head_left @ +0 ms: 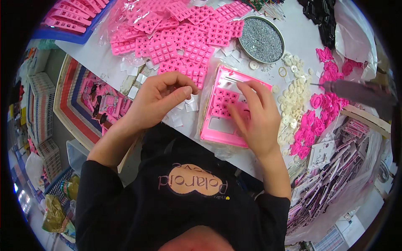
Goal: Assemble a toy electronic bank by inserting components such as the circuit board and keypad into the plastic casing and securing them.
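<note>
A pink plastic casing (pixel 217 137) lies in front of me on a clear plastic-wrapped pad. A pink rubber keypad (pixel 223 99) sits inside it, below a slot with a thin silvery strip. My right hand (pixel 260 113) is over the casing's right side, thumb and fingers apart, the thumb tip at the keypad's edge. Part of the casing is hidden under that hand. Left of the casing, my left hand (pixel 161 98) hovers over the table edge, fingers curled and thumb close to the index fingertip. Whether something small is between them I cannot make out.
Pink keypads (pixel 180 37) pile up at the back, beside a round tin of small screws (pixel 261 39). White round pieces (pixel 293 92) and pink coiled parts (pixel 324 102) lie to the right. A dark screwdriver (pixel 356 92) juts in there. A bin (pixel 75 113) of pink parts stands left.
</note>
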A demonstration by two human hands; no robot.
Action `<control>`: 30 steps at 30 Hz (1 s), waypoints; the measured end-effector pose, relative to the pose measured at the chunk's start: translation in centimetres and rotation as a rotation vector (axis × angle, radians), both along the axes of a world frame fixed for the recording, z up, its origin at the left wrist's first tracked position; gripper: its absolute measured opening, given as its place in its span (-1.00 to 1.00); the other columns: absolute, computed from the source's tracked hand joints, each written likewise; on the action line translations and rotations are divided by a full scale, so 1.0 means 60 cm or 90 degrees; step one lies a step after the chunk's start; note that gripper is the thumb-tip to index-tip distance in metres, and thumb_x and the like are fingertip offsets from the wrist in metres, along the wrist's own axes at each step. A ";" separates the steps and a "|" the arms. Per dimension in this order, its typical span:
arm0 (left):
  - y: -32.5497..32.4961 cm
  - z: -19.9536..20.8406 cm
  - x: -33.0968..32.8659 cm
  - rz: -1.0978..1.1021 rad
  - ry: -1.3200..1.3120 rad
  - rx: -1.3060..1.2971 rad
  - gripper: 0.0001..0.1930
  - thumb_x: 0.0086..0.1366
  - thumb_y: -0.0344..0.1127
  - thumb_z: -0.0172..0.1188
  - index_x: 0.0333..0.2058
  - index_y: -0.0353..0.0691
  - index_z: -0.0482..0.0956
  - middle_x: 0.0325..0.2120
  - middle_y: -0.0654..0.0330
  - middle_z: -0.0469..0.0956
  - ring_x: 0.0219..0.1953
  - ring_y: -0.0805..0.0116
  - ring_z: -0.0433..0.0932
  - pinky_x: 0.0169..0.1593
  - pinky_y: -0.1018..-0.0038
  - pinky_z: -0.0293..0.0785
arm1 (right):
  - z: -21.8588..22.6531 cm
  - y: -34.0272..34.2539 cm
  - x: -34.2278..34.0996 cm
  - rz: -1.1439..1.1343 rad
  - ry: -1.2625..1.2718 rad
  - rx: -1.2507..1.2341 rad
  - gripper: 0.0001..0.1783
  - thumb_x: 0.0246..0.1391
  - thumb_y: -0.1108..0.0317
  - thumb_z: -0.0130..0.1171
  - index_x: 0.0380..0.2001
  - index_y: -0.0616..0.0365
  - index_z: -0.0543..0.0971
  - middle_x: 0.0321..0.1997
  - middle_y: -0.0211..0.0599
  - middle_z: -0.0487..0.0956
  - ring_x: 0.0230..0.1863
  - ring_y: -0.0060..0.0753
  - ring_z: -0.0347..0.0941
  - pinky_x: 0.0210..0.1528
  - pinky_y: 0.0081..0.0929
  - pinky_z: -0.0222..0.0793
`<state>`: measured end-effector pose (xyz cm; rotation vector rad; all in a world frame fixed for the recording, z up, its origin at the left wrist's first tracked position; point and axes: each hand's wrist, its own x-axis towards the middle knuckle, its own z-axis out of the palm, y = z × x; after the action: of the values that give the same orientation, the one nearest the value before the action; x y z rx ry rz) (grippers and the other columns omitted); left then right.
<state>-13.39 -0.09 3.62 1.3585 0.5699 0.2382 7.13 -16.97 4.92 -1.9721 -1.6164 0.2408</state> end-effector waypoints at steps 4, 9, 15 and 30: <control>0.020 -0.005 0.012 0.019 -0.018 0.110 -0.81 0.39 -0.37 0.22 -0.12 -0.37 0.61 -0.27 0.22 0.63 -0.23 0.55 0.55 -0.12 0.55 0.48 | 0.017 -0.021 -0.017 0.144 -0.084 -0.046 -0.21 -0.09 0.12 0.43 0.20 0.27 0.46 0.34 0.03 0.39 0.35 0.07 0.33 0.20 0.03 0.34; 0.075 0.021 0.096 -0.063 0.003 0.492 -0.78 0.35 -0.35 0.20 -0.10 -0.33 0.60 -0.26 0.14 0.61 -0.28 0.40 0.57 -0.15 0.48 0.49 | -0.017 -0.031 -0.049 0.191 -0.155 -0.190 0.17 -0.11 -0.33 0.26 0.34 0.42 0.26 0.50 0.13 0.16 0.56 0.09 -0.03 0.43 0.35 -0.11; 0.206 -0.016 0.247 0.065 -0.075 0.841 -0.74 0.32 -0.25 0.24 -0.15 -0.33 0.58 -0.32 0.09 0.59 -0.31 0.27 0.58 -0.17 0.35 0.51 | -0.008 -0.025 -0.053 0.200 -0.139 -0.229 0.19 -0.11 -0.36 0.24 0.34 0.43 0.25 0.51 0.13 0.13 0.58 0.06 -0.07 0.45 0.34 -0.12; 0.357 0.039 0.320 0.369 0.418 0.889 -0.35 0.00 0.06 0.47 -0.01 -0.20 0.56 -0.03 -0.09 0.59 0.05 -0.06 0.56 0.11 0.06 0.48 | -0.026 -0.033 -0.051 0.198 -0.120 -0.169 0.12 -0.04 -0.33 0.18 0.34 0.42 0.25 0.51 0.15 0.14 0.57 0.10 -0.03 0.43 0.32 -0.14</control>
<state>5.81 21.30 5.95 2.6244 1.5068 0.7602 4.08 -18.98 3.36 -1.9730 -2.1087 0.4187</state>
